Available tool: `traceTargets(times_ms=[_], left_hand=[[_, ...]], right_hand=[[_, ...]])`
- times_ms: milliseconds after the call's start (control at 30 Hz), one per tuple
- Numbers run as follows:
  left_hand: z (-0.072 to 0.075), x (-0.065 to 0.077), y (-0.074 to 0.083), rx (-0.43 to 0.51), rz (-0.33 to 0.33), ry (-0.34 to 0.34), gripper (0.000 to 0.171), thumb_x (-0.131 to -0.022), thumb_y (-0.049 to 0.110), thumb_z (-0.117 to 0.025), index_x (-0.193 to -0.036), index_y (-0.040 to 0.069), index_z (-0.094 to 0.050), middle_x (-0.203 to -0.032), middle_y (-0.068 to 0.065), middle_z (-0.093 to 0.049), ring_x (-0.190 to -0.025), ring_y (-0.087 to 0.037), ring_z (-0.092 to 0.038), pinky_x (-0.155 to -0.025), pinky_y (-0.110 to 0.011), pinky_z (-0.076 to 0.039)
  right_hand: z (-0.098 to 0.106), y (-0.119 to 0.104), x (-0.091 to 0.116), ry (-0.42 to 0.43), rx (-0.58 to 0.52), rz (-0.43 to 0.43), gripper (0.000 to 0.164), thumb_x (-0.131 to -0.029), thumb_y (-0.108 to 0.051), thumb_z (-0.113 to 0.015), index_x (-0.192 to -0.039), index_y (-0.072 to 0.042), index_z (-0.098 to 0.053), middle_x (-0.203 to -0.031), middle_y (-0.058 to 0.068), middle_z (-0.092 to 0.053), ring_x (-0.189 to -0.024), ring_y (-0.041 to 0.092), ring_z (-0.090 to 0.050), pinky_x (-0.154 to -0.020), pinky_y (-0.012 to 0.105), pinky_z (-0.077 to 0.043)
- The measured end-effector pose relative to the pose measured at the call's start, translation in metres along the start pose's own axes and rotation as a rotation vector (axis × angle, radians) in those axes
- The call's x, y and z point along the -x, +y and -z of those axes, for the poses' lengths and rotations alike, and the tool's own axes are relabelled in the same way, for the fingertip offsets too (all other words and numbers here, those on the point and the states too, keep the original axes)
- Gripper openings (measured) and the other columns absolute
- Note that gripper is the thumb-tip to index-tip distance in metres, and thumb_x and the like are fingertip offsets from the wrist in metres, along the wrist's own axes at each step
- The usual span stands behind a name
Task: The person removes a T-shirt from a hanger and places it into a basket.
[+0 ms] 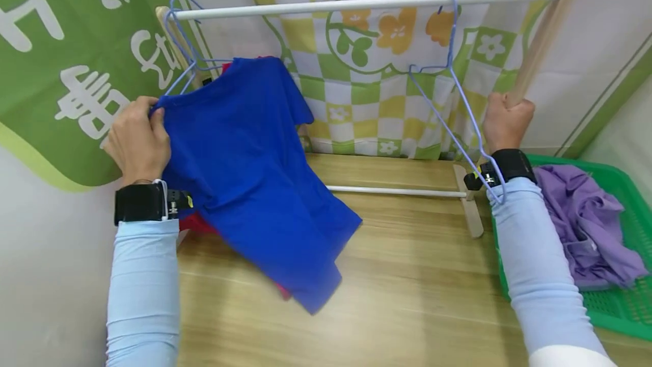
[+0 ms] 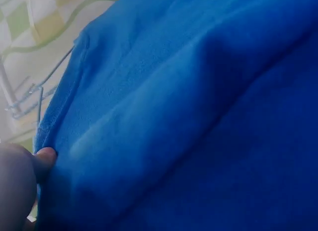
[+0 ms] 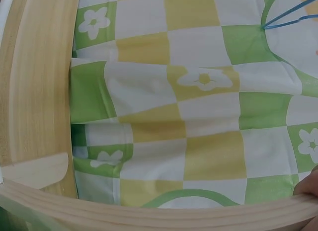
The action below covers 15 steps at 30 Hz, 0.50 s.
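Note:
My left hand (image 1: 140,137) pinches the upper left edge of a blue shirt (image 1: 244,152), which hangs from the left end of a drying rack. In the left wrist view, a fingertip (image 2: 47,155) presses on the blue cloth. Above this hand, two periwinkle hangers (image 1: 193,63) hook over the white rod (image 1: 326,6). A red garment (image 1: 200,223) shows behind the blue shirt, mostly hidden. With my right hand (image 1: 507,120) I grip the rack's right wooden post (image 1: 540,50). A bare hanger (image 1: 451,44) dangles from the rod near my right forearm.
At the right, a green basket (image 1: 601,169) contains a crumpled purple garment (image 1: 580,214). The rack's foot (image 1: 470,208) and lower white bar (image 1: 392,190) stand on the wooden surface (image 1: 377,299). A checked curtain (image 1: 316,89) hangs behind, with a green banner (image 1: 46,67) at left.

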<state>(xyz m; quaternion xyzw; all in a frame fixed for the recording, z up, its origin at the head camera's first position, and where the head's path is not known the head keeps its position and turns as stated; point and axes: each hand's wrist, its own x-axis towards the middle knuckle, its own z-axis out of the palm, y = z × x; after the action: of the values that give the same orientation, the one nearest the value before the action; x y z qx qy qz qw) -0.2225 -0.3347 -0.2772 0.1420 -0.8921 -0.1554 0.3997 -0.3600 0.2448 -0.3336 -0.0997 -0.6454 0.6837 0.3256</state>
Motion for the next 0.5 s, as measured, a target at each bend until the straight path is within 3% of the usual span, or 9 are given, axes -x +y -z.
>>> traceTargets(times_ms=[133, 267, 333, 433, 500], left_hand=[[0.015, 0.013, 0.014, 0.015, -0.035, 0.041, 0.041, -0.111, 0.039, -0.047, -0.132, 0.012, -0.07, -0.128, -0.018, -0.074, -0.109, -0.054, -0.068, -0.075, -0.066, -0.043], [0.038, 0.026, 0.047, 0.072, -0.111, 0.1, 0.043, -0.111, 0.041, -0.047, -0.129, 0.011, -0.071, -0.128, -0.014, -0.075, -0.111, -0.048, -0.07, -0.07, -0.057, -0.041], [0.051, 0.033, 0.065, 0.118, -0.156, 0.122, 0.042, -0.11, 0.041, -0.049, -0.127, 0.01, -0.073, -0.126, -0.013, -0.076, -0.111, -0.044, -0.072, -0.067, -0.045, -0.04], [0.065, 0.049, 0.086, 0.202, -0.199, 0.11, 0.039, -0.109, 0.038, -0.054, -0.127, 0.01, -0.074, -0.124, -0.013, -0.077, -0.11, -0.038, -0.073, -0.07, -0.027, -0.034], [0.069, 0.064, 0.094, 0.249, -0.23, 0.074, 0.034, -0.108, 0.034, -0.057, -0.129, 0.014, -0.075, -0.125, -0.011, -0.078, -0.112, -0.035, -0.074, -0.074, -0.025, -0.039]], right_hand=[[0.001, -0.008, 0.007, -0.012, 0.005, 0.045, 0.043, -0.092, -0.004, -0.055, -0.054, -0.019, -0.042, -0.044, -0.013, -0.036, -0.04, 0.0, -0.035, -0.043, 0.019, -0.031], [0.008, -0.012, 0.012, -0.02, 0.031, 0.083, 0.043, -0.092, -0.005, -0.055, -0.053, -0.02, -0.041, -0.043, -0.015, -0.035, -0.038, -0.001, -0.034, -0.043, 0.019, -0.029], [0.012, -0.013, 0.014, -0.024, 0.03, 0.084, 0.044, -0.093, -0.005, -0.054, -0.054, -0.019, -0.04, -0.043, -0.014, -0.034, -0.037, -0.001, -0.032, -0.041, 0.019, -0.027], [0.018, -0.013, 0.017, -0.031, 0.026, 0.093, 0.044, -0.094, -0.006, -0.054, -0.054, -0.018, -0.04, -0.043, -0.013, -0.034, -0.036, -0.001, -0.032, -0.039, 0.019, -0.025], [0.02, -0.014, 0.018, -0.042, 0.016, 0.096, 0.045, -0.095, -0.006, -0.054, -0.054, -0.017, -0.039, -0.043, -0.013, -0.033, -0.036, 0.0, -0.03, -0.039, 0.02, -0.024]])
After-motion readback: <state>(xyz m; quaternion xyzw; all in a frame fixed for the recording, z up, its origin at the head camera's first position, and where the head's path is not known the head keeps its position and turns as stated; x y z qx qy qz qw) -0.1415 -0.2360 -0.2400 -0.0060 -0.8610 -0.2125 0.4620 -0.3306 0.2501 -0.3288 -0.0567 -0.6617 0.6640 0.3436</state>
